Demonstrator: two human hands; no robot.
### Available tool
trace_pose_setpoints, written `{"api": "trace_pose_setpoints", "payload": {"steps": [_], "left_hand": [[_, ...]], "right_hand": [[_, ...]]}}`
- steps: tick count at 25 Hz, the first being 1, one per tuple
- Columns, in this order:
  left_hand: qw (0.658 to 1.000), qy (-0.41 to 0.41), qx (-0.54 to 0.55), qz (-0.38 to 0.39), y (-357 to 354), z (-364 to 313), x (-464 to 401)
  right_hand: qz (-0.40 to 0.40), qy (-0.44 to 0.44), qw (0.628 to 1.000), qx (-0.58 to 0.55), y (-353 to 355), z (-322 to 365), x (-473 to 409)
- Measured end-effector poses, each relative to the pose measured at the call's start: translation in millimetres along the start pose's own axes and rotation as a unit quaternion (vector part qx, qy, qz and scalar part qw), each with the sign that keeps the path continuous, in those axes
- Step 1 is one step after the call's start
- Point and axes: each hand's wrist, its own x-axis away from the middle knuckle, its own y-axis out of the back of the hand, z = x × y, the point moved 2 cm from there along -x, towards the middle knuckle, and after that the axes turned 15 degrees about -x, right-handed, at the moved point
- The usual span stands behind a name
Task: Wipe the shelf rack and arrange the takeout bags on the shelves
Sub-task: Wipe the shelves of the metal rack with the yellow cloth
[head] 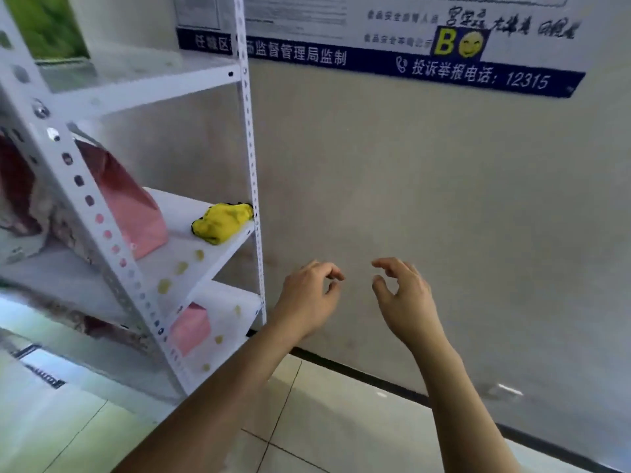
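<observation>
A white metal shelf rack (251, 155) with perforated posts fills the left side. On its middle shelf stands a pink and dark red takeout bag (136, 213), and a crumpled yellow cloth (222, 221) lies at the shelf's right end. Another pink bag (189, 327) sits on the shelf below. My left hand (309, 298) and my right hand (403, 295) hover side by side to the right of the rack, in front of the wall, both empty with fingers loosely curled and apart.
A beige wall (444, 199) with a blue-edged notice poster (375, 59) is straight ahead. Another patterned bag (20, 199) shows at the far left behind the post. Pale floor tiles (324, 421) lie below, with a dark strip along the wall's foot.
</observation>
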Motion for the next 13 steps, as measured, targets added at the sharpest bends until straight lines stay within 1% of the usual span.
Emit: {"api": "trace_pose_setpoints", "payload": {"steps": [3,6,9,13], "left_hand": [[0.996,0.069,-0.017,-0.059,9,10,-17],[0.985,0.139,-0.037,-0.1,15,24,-20],[0.967,0.212,-0.062,-0.124,20,42,-10],[0.941,0.285,-0.106,-0.152,27,72,-2]], "right_hand": [[0.067,0.043,0.996,-0.027,-19,-1,-48],[0.13,0.074,0.987,-0.063,-44,-1,-87],[0.196,0.098,0.972,-0.089,-84,4,-106],[0.271,0.119,0.947,-0.125,-138,19,-118]]}}
